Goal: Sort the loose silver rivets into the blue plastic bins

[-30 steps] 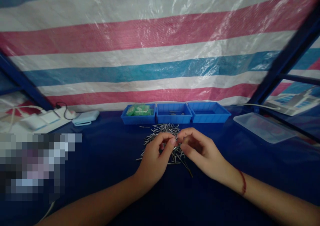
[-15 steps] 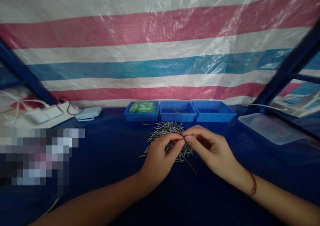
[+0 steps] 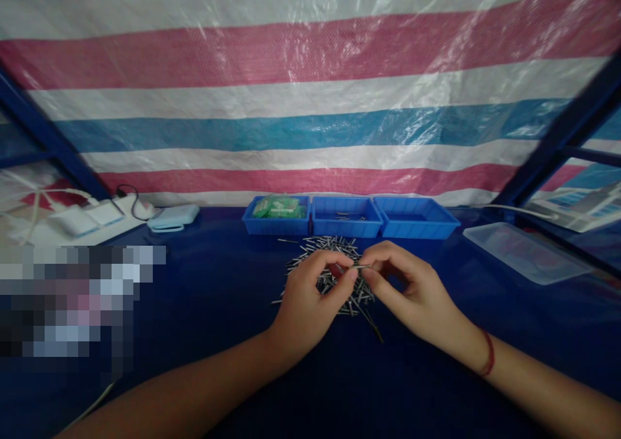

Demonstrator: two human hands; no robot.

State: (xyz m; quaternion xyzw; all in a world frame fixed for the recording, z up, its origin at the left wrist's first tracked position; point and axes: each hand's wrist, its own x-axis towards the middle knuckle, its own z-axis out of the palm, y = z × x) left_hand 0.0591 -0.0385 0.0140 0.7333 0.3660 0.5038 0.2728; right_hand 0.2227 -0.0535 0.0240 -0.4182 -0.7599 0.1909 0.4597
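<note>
Over a heap of thin, silvery metal pins (image 3: pixel 317 251), my two hands meet fingertip to fingertip. Between them a single short metal pin (image 3: pixel 360 266) lies roughly level. My left hand (image 3: pixel 310 290) pinches its left end with thumb and forefinger. The thumb and forefinger of my right hand (image 3: pixel 412 290) close on its right end, and they partly cover it. Below the heap, a longer thin tool with a brownish tip (image 3: pixel 378 333) sticks out towards me; its other end is hidden among the pins.
Three blue bins stand in a row behind the heap: the left bin (image 3: pixel 250 227) holds green packets, the middle bin (image 3: pixel 347 228) a few pins. A clear plastic lid (image 3: pixel 517 251) lies right. A white power strip (image 3: pixel 104 229) and a light blue case (image 3: pixel 173 217) are left.
The fingertips have drawn slightly apart, and more of the pin between them shows now. The heap, the bins and the brown-tipped tool stay where they were.
</note>
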